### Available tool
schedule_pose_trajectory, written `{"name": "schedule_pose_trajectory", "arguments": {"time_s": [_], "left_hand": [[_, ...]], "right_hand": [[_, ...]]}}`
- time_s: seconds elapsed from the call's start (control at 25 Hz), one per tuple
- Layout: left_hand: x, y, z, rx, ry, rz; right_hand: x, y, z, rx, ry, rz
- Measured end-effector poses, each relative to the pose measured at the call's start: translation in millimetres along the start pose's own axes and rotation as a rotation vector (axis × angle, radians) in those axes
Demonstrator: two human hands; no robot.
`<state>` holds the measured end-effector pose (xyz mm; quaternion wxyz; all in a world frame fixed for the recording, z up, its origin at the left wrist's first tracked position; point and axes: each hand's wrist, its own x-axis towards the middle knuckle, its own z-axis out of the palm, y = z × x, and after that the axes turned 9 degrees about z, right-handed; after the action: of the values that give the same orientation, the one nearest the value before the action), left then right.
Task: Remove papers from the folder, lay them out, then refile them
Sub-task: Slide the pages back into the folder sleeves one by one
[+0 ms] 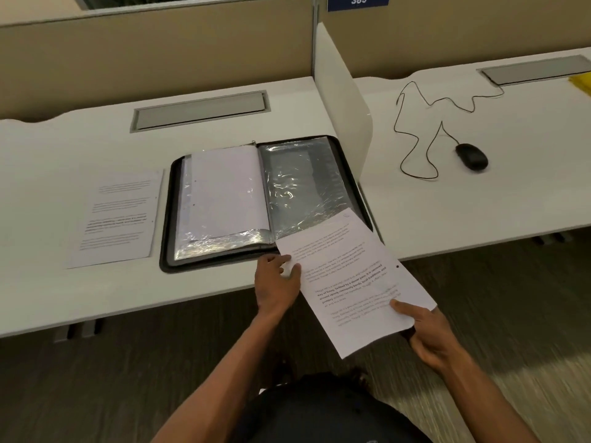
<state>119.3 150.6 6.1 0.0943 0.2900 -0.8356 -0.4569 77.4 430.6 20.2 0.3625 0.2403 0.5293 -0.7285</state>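
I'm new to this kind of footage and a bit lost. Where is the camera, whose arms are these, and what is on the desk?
There is no machine here. One camera sits on a person's head and looks down at their own arms. The left hand and right hand each pinch an edge of a printed sheet, holding it over the desk's front edge. On the white desk lies an open black folder with shiny plastic sleeves. Another printed sheet lies flat to its left. Beyond the white divider lies a black wired mouse.
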Motion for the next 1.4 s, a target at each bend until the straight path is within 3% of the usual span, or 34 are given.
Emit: {"name": "schedule_pose_trajectory", "arguments": {"time_s": [0.2,0.44,0.52,0.6,0.64,0.68,0.76,0.84,0.92,1.12,1.4], "left_hand": [[16.7,1.4,0.7,-0.169,0.064,-0.078],[25.0,-8.4,7.0,-0.323,0.111,-0.245],[30.3,-7.8,7.0,-0.371,0.108,-0.276],[34.7,-7.0,7.0,-0.407,0.112,-0.299],[36.1,-7.3,7.0,-0.413,0.117,-0.307],[36.8,-7.4,6.8,-0.407,0.118,-0.308],[37.6,-7.8,7.5,-0.378,0.107,-0.292],[38.0,-9.0,9.1,-0.372,0.098,-0.281],[36.8,-6.9,8.9,-0.356,0.102,-0.269],[30.4,-2.7,5.5,-0.255,0.091,-0.183],[40.7,-7.6,-12.4,0.072,0.083,0.227]], "right_hand": [[0.1,5.1,7.4,-0.005,-0.014,0.010],[-13.0,2.8,9.0,-0.232,-0.002,-0.046],[-10.4,-4.0,6.0,-0.328,0.184,-0.216],[-5.8,-22.7,8.7,-0.594,0.541,-0.478],[-2.9,-34.6,16.2,-0.777,0.631,-0.652],[2.2,-45.3,29.0,-0.972,0.604,-0.848],[19.7,-56.1,70.1,-1.403,0.308,-1.031],[42.0,-51.4,113.7,-1.806,-0.023,-0.851],[66.0,-38.0,141.8,-1.999,-0.183,-0.666],[98.3,-22.7,144.5,-1.983,-0.162,-0.711],[123.4,-27.2,137.2,-2.011,-0.083,-0.699]]}}
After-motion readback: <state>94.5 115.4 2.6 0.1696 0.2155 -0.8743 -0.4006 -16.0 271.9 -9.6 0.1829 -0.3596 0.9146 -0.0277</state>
